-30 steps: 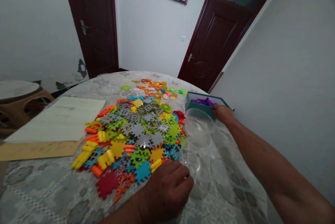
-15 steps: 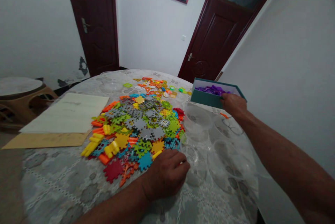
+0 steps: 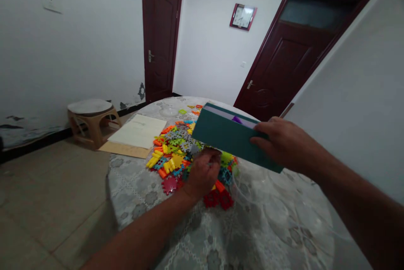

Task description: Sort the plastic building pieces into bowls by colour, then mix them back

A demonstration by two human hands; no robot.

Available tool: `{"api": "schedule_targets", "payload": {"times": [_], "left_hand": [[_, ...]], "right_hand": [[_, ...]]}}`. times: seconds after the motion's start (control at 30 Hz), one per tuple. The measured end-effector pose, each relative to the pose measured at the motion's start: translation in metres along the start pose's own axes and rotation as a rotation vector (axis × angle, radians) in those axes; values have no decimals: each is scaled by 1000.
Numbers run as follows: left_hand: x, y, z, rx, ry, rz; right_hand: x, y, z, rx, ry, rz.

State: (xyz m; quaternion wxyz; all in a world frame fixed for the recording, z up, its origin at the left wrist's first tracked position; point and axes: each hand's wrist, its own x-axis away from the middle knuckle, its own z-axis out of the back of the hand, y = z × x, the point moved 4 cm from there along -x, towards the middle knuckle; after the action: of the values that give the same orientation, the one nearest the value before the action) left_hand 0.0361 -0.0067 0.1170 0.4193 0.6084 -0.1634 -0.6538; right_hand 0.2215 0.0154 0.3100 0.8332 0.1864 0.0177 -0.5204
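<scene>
My right hand (image 3: 280,141) grips the near right wall of a dark green box (image 3: 225,133), thumb outside and fingers over the rim. The box is tilted and held in the air over the right part of a pile of colourful plastic gear-shaped building pieces (image 3: 177,161). A bit of a purple piece (image 3: 236,119) shows inside it; the rest of its contents are hidden by the wall. Just below the box, my left hand (image 3: 204,169) reaches into the pile with fingers curled. What its fingers hold, if anything, is hidden. Red pieces (image 3: 217,199) lie beside that hand.
Pale paper sheets (image 3: 140,130) and a tan folder edge (image 3: 124,150) lie left of the pile on the round patterned tablecloth (image 3: 151,223). Clear round containers (image 3: 280,207) are on the right. A stool (image 3: 91,120) stands beyond the table's left edge.
My right hand has brought the box leftward from the back right to above the pile, tilting it. My left hand has moved forward into the pile. The view has turned left.
</scene>
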Motion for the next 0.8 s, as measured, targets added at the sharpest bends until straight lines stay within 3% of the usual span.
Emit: {"api": "schedule_targets", "payload": {"times": [0.13, 0.23, 0.33, 0.53, 0.7, 0.8], "left_hand": [[19, -16, 41, 87, 267, 316], [37, -26, 75, 102, 477, 400], [45, -31, 100, 137, 564, 397], [47, -50, 122, 180, 592, 420], [49, -65, 126, 80, 541, 461], [50, -70, 128, 2, 497, 477]], "right_hand": [[-2, -64, 17, -305, -38, 163], [-11, -96, 22, -496, -35, 247], [-28, -114, 20, -630, -24, 268], [-63, -131, -11, -957, -143, 179], [-84, -133, -49, -1277, -295, -6], [-95, -127, -67, -1408, -324, -136]]}}
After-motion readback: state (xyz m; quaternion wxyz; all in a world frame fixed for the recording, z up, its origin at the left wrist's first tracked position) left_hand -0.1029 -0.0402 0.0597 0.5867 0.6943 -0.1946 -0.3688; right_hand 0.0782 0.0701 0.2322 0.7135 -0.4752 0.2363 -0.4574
